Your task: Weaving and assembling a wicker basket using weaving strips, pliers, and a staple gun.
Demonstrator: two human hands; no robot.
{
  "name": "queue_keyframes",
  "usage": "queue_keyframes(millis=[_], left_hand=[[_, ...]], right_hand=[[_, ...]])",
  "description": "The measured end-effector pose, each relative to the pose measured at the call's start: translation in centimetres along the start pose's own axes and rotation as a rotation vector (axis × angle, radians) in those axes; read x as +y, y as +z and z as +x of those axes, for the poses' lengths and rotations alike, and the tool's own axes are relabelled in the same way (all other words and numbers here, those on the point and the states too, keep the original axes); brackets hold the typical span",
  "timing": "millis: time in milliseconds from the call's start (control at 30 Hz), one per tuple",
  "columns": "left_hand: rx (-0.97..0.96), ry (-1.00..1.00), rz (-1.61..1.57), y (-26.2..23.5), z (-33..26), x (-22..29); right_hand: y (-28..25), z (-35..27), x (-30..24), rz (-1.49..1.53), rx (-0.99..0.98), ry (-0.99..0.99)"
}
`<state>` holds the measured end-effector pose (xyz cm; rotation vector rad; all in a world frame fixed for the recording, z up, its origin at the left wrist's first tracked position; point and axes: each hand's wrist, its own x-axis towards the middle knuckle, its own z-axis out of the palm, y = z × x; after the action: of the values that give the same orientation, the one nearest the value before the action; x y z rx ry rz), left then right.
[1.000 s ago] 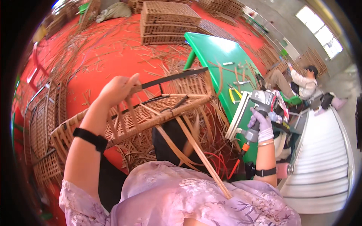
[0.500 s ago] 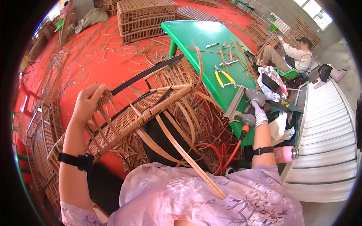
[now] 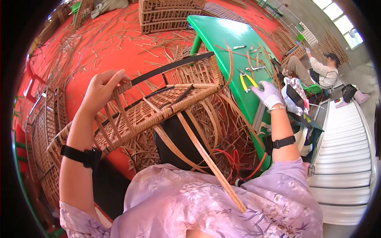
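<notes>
My left hand [image 3: 104, 90] is closed on the near upper edge of a woven rattan basket frame [image 3: 151, 119], which lies tilted across my lap with long loose strips hanging off it. A black strip [image 3: 170, 69] runs along its far upper edge. At the right, my gloved right hand [image 3: 268, 95] reaches over the green table [image 3: 226, 35]. Its fingers are apart, at the handle ends of yellow-handled cutting pliers [image 3: 247, 82]; whether they touch is hard to tell. A grey metal bar-shaped tool [image 3: 259, 116] lies under that wrist.
Silver pliers [image 3: 254, 68], a white pen-like tool [image 3: 239, 47] and rattan strips lie on the table. A red hose [image 3: 234, 162] hangs below it. Rattan scraps [image 3: 135, 49] cover the red floor. A white slatted surface [image 3: 341, 158] stands at right. Another person [image 3: 321, 73] sits beyond.
My right hand has let go of the grey power tool, now out of sight, and moved forward to the yellow pliers. My left hand keeps hold of the basket frame. The whole view has shifted slightly.
</notes>
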<state>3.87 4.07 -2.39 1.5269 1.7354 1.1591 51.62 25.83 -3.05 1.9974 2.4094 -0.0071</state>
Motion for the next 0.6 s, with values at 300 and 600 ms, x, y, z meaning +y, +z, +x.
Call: queue_keyframes(millis=[300,600], left_hand=[[-0.005,-0.109,-0.149,-0.1,-0.2,-0.1],[0.016,0.070,-0.033,0.1,0.2,-0.3]], right_hand=[[1.0,5.8,-4.0,-0.286,-0.254,0.069],[4.2,9.4,-0.2,-0.142,-0.348,0.096]])
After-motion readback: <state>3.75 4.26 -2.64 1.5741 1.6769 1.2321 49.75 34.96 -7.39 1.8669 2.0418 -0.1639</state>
